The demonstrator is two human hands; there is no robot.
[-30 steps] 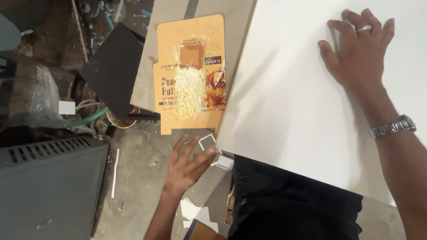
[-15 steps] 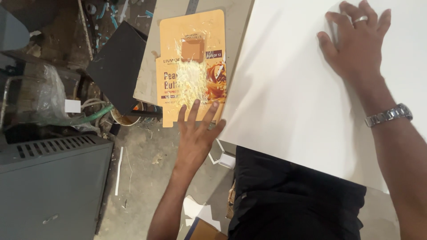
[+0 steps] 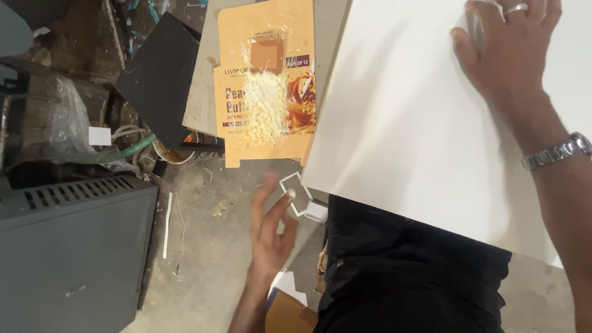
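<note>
Your right hand fingertips cut off by the top edge, your left hand motion-blurred, white sheet running past the frame

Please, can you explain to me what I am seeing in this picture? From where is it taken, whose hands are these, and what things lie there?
The picture comes from a camera worn on a person's head, looking down at their own two bare hands. The right hand, with a ring and a wristwatch, presses flat on a large white sheet. The left hand is open over the concrete floor, holding nothing; a small white cut-out frame shows beside its fingertips, and whether they touch is unclear. Next to the sheet lies a flattened orange carton with pale shreds heaped on it. At the left stands a grey metal cabinet.
</note>
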